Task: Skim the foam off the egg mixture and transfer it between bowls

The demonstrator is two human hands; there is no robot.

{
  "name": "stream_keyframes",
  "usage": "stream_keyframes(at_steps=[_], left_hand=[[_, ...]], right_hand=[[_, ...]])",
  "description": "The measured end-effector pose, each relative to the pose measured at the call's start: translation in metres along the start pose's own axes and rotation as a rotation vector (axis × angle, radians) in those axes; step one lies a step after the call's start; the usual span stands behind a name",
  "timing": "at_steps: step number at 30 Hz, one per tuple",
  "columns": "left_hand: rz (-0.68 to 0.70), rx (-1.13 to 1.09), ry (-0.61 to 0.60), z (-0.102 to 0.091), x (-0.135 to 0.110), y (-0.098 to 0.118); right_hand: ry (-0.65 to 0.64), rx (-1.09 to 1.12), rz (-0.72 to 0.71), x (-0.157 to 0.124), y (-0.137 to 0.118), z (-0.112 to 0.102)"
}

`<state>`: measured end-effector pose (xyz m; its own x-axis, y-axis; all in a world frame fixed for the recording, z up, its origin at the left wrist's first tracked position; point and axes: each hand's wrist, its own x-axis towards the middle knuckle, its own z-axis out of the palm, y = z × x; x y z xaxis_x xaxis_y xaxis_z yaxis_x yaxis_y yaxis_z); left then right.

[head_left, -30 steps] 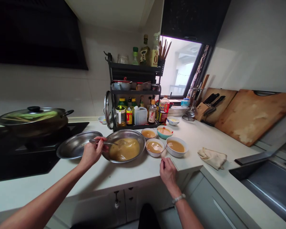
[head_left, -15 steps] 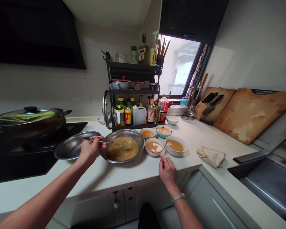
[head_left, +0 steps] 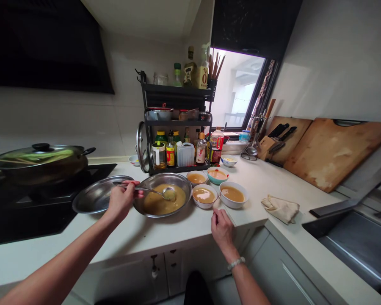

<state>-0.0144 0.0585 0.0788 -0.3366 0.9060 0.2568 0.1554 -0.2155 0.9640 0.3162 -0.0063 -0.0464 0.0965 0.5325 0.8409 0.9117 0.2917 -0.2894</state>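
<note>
My left hand [head_left: 121, 201] is closed round the handle of a metal ladle [head_left: 152, 191]. The ladle's bowl, full of yellow-brown liquid, hangs over the right side of a large steel bowl [head_left: 180, 183] that holds more of the same liquid. My right hand [head_left: 221, 227] rests on the white counter [head_left: 178, 231] near its front edge, fingers curled with nothing visible in them. Just beyond it stand several small bowls filled with the liquid: a white one [head_left: 205, 196], a larger white one [head_left: 233, 195], a teal one [head_left: 218, 174] and another behind [head_left: 197, 178].
An empty steel dish [head_left: 97, 195] lies left of the big bowl, partly on the black cooktop [head_left: 28, 212], where a lidded wok [head_left: 38, 161] sits. A black condiment rack [head_left: 178, 123] stands behind. A folded cloth [head_left: 281, 208], cutting boards [head_left: 333, 152], a knife block [head_left: 269, 146] and a sink [head_left: 358, 245] lie to the right.
The ladle has come up out of the liquid, filled, and shifted right toward the small bowls. My right hand has stayed where it was on the counter.
</note>
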Motion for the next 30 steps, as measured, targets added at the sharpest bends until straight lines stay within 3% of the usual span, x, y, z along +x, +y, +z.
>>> stream_keyframes(at_steps=[9,19,24,30], left_hand=[[-0.148,-0.256,0.036,0.002,0.001,0.012],[-0.221,-0.337,0.008,0.022,-0.009,0.042],[-0.208,-0.334,0.014,0.038,-0.011,0.051],[-0.164,-0.350,-0.009,0.052,-0.010,0.045]], right_hand=[[-0.003,-0.005,0.013,-0.001,-0.001,-0.001],[0.000,-0.011,0.013,0.000,-0.001,-0.001],[-0.011,-0.007,0.015,0.000,-0.002,-0.002],[-0.007,-0.010,0.012,0.000,-0.003,-0.003]])
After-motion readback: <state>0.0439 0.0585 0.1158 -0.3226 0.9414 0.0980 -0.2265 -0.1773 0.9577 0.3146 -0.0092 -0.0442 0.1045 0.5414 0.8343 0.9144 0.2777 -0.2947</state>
